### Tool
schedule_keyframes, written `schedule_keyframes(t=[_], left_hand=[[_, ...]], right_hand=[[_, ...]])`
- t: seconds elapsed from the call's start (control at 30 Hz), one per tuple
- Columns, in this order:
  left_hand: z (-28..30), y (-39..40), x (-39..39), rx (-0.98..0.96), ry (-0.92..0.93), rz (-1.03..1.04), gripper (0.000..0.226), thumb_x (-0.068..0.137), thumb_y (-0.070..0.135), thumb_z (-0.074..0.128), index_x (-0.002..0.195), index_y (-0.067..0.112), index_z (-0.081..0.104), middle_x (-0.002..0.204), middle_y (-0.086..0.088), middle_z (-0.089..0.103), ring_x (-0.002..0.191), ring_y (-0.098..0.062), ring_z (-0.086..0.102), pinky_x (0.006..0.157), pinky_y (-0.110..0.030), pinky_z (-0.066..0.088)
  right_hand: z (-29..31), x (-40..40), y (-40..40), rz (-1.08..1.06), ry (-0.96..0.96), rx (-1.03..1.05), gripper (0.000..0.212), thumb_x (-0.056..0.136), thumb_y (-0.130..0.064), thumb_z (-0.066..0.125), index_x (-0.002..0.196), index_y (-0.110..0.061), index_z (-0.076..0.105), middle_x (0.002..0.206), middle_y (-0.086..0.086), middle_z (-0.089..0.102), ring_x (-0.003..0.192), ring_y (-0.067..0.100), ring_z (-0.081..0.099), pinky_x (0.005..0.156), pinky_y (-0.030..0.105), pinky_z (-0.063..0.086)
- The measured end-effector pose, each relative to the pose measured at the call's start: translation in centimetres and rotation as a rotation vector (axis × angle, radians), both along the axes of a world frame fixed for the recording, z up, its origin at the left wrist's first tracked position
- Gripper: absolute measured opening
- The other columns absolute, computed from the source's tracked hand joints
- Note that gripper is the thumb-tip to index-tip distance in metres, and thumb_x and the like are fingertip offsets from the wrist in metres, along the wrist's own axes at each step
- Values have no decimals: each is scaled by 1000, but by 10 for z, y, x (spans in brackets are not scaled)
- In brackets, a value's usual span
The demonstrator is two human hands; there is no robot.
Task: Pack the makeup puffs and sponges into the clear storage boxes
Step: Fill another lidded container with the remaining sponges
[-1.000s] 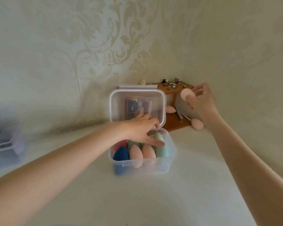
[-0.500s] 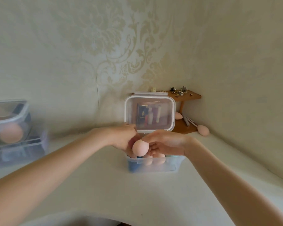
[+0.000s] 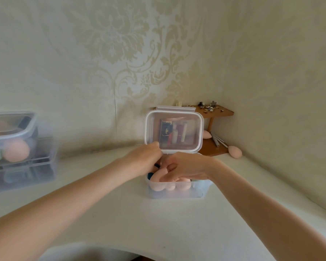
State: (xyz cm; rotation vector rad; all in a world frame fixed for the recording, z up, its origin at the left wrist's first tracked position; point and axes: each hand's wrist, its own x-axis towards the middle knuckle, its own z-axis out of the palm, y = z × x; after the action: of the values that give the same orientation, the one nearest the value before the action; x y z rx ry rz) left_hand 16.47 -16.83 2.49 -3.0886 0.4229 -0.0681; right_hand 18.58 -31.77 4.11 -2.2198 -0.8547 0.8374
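Note:
A clear storage box (image 3: 197,193) stands mid-table with its lid (image 3: 174,117) hinged upright behind it. Several pink sponges (image 3: 183,186) line its front wall, with a blue one (image 3: 150,175) at the left. Both my hands are over the box opening. My right hand (image 3: 188,166) presses a pink sponge (image 3: 158,178) down into the front left of the box, fingers curled on it. My left hand (image 3: 144,160) reaches in beside it at the back left, its fingertips hidden among the sponges. One loose pink sponge (image 3: 235,152) lies at the table's right corner, another (image 3: 207,134) on the shelf.
A wooden corner shelf (image 3: 213,148) stands behind the box, with pencils (image 3: 217,141) on its lower level and small trinkets on top. Stacked clear boxes (image 3: 26,166), shut and holding sponges, sit at the far left. Patterned walls close the back and right.
My right hand carried a pink sponge from the shelf over to the box and now pushes it down inside. My left hand stayed in the box. The view shifted right to left.

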Motion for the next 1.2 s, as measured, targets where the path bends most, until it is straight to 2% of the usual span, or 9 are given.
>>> schedule_keyframes(t=[0.13,0.23,0.37,0.43,0.57,0.77,0.93,1.07,1.2], left_hand=[[4,-4,1,16,42,44,14,79,17,59,78,3,61,80,-1,34,63,-21,44,47,-23,25],[5,-3,4,28,69,48,14,75,17,63,82,5,62,71,6,25,54,-14,35,46,-23,28],[9,-1,4,-17,158,50,12,75,19,66,73,14,55,74,7,27,66,-21,51,54,-26,43],[18,0,2,-24,256,25,11,79,22,66,83,12,61,83,2,39,71,-22,55,51,-20,41],[44,0,3,-3,342,-16,23,84,25,64,102,11,63,94,1,51,78,-22,56,60,-23,43],[60,1,17,-22,272,-27,28,85,29,63,110,17,64,111,1,61,98,-20,62,86,-32,50],[53,-7,36,-16,334,-62,20,84,26,63,101,15,67,105,-1,69,94,-19,64,85,-33,52],[50,-23,52,59,375,-101,17,83,26,65,96,14,67,93,-3,69,85,-20,65,71,-28,50],[49,-31,62,56,430,-134,15,84,20,66,98,14,67,74,6,59,78,-15,63,68,-24,48]], right_hand=[[-14,-3,25,42,-540,-279,35,86,-25,53,54,-24,38,58,-5,43,62,18,43,58,20,32],[-22,-3,36,66,-616,-305,36,86,-28,52,55,-20,36,56,-3,39,54,14,36,52,22,27],[-13,0,32,76,-534,-344,27,88,-32,53,65,-20,48,63,-6,47,69,20,49,69,24,41],[0,3,24,72,-278,-295,14,87,-30,62,81,-17,59,74,-5,57,71,14,56,73,21,47],[12,8,12,46,-115,-240,31,86,-21,67,114,-8,65,101,4,62,78,9,60,76,15,50],[16,10,1,-12,-259,-189,25,81,-30,70,62,-18,58,61,-3,59,48,7,47,45,9,38],[37,55,-59,-521,-183,189,29,88,-23,63,63,-9,59,53,2,54,43,13,40,39,17,31],[0,113,-74,-754,-643,-117,25,95,-21,47,93,-7,68,94,15,66,82,30,61,65,31,43],[-25,161,-70,-564,-821,-419,38,95,-10,38,124,-22,59,141,12,44,131,35,32,106,42,29]])
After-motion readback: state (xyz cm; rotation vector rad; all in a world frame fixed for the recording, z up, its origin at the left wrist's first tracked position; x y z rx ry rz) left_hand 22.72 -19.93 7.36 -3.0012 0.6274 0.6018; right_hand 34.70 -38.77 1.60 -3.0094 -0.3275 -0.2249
